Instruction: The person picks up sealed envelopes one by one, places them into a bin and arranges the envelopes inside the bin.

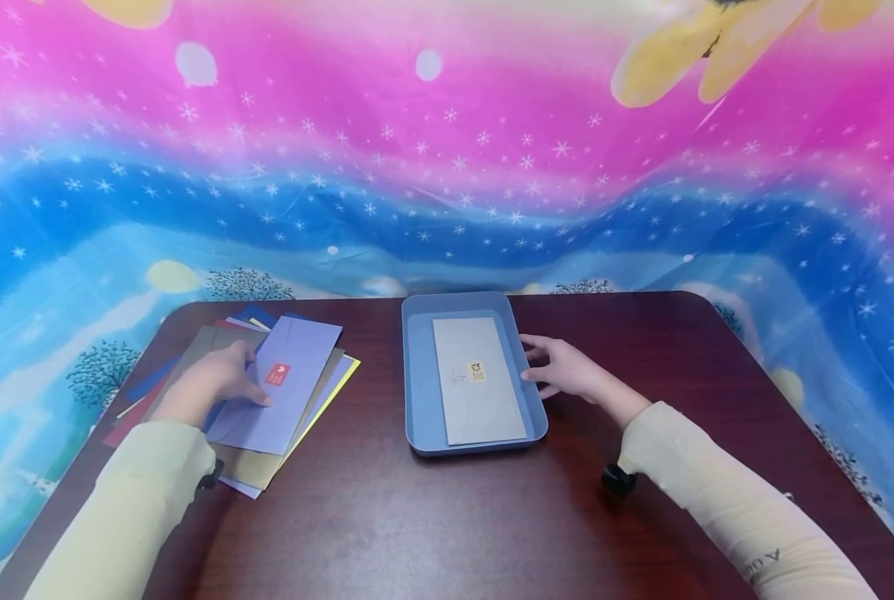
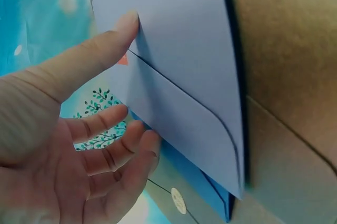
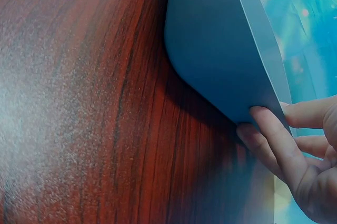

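Note:
In the head view my left hand (image 1: 217, 379) lies over a fanned stack of envelopes at the left. Its thumb rests on the top lavender envelope (image 1: 307, 354), which carries a small red sticker. In the left wrist view the other fingers (image 2: 139, 153) are loosely bent at that envelope's edge, above a blue envelope (image 2: 192, 174). My right hand (image 1: 566, 369) touches the right wall of a blue-grey tray (image 1: 419, 400), its fingertips against the outside. Inside the tray lies a pale grey envelope (image 1: 476, 417) with a yellowish sticker.
Everything stands on a dark red-brown wooden table (image 1: 387, 525). Below the lavender envelope are brown, yellow, blue and dark red ones (image 1: 137, 412), partly covered. A printed pink and blue cloth (image 1: 447, 217) hangs behind and beside the table.

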`<state>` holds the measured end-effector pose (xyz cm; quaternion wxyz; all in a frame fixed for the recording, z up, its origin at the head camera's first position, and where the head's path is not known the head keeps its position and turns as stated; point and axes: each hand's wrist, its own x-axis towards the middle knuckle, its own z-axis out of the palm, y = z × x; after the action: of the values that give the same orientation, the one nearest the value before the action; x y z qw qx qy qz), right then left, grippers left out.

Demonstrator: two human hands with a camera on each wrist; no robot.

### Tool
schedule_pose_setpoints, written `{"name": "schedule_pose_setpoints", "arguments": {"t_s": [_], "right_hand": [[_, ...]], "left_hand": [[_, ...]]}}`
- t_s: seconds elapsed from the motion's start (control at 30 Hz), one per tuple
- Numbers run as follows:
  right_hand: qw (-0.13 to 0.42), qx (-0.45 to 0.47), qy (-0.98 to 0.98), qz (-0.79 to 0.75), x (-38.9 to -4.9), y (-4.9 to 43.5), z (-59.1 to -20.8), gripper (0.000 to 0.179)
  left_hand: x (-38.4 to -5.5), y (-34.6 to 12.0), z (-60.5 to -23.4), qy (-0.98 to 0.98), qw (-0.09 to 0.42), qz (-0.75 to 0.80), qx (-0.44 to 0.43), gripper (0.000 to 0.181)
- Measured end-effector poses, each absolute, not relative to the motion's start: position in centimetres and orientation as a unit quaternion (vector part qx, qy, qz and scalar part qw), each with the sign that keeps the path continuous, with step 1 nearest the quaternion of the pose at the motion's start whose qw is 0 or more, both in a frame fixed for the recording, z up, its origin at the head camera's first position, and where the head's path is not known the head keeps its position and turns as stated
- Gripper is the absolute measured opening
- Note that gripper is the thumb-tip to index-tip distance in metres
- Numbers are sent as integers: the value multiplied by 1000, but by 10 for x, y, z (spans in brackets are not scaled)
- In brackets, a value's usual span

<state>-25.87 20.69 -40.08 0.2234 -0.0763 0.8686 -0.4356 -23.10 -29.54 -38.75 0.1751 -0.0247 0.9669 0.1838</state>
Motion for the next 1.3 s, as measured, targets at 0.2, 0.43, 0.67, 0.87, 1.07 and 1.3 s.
{"name": "schedule_pose_setpoints", "arguments": {"t_s": [0.2, 0.43, 0.67, 0.87, 1.07, 1.3], "right_hand": [[223, -80, 870, -433, -259, 207, -401, 72], [231, -90, 868, -431, -256, 209, -400, 72], [248, -96, 850, -454, -248, 218, -399, 77], [292, -103, 813, -493, -243, 223, -397, 90], [343, -109, 769, -529, -239, 229, -398, 105], [353, -109, 748, -552, -237, 232, -401, 110]], "left_hand": [[-230, -299, -390, 961, 175, 210, -23, 94], [-229, -305, -395, 959, 164, 233, -8, 83], [-226, -304, -398, 962, 156, 222, -10, 92], [-225, -304, -397, 960, 159, 231, -9, 92], [-226, -306, -401, 953, 164, 255, -7, 98], [-228, -310, -404, 948, 157, 277, -14, 88]]}}
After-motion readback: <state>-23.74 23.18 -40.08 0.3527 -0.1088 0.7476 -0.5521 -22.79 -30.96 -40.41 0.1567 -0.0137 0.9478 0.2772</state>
